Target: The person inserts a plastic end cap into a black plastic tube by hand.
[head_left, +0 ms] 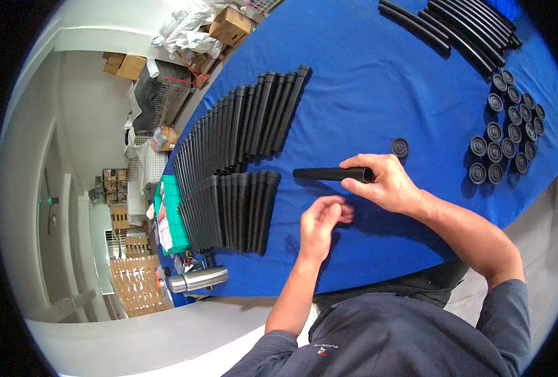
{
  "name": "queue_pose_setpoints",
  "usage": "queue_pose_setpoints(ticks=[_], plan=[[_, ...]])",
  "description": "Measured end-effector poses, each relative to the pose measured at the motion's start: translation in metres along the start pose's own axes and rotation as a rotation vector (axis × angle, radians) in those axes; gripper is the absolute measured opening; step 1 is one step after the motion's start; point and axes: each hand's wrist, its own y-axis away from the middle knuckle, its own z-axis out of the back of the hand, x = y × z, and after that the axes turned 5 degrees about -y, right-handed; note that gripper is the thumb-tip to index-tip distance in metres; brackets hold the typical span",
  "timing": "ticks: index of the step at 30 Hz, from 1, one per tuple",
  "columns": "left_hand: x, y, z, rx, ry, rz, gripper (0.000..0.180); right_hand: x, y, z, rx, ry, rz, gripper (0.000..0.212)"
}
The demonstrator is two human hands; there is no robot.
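My right hand is closed round one end of a black tube, thumb below and fingers above. The tube lies level just over the blue cloth, its open end facing right. Below it, my left hand is apart from the tube. Its fingers curl in toward the thumb and are slightly blurred; whether anything is between them is hidden. Just beyond my right hand, a round black cap with a ringed face lies on the cloth.
Black tubes with collared ends lie in two rows on the blue cloth at left. Loose tubes are at far right, above several round caps. A steel cylinder and green crate are at the left edge.
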Motion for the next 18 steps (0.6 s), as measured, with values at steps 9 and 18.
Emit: queue_pose_setpoints(ticks=[9, 18], plan=[[0.031, -0.051, -0.002, 0.296, 0.943, 0.007, 0.039, -0.001, 0.002, 0.002, 0.101, 0.454, 0.290, 0.044], [0.030, -0.026, 0.007, 0.118, 0.846, -0.213, 0.032, 0.038, -0.020, 0.049, 0.042, 1.157, -0.064, 0.047]])
